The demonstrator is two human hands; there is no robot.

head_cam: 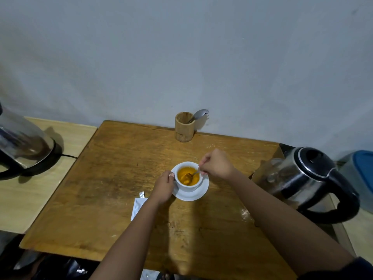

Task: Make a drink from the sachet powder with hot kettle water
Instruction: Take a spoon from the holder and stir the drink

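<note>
While the right hand pinches the handle of a small metal spoon from the right, the spoon's long axis slopes down and to the left, its bowl sunk in the liquid. That hand sits just beyond the far-right rim of the white cup; the spoon enters over that rim. The left hand is curled against the cup's left wall, thumb at the rim, holding it steady. The cup stands on a white saucer near the middle of the wooden table.

The cup holds an orange-yellow drink, with what may be an undissolved clump near the spoon bowl, so stirring seems the step in hand. A torn white sachet lies flat on the table, just left of the left wrist and partly hidden by the forearm. A steel kettle stands at the right edge, handle toward the near side. A second kettle sits on a paler table at far left. A wooden holder at the far edge contains a spork.
</note>
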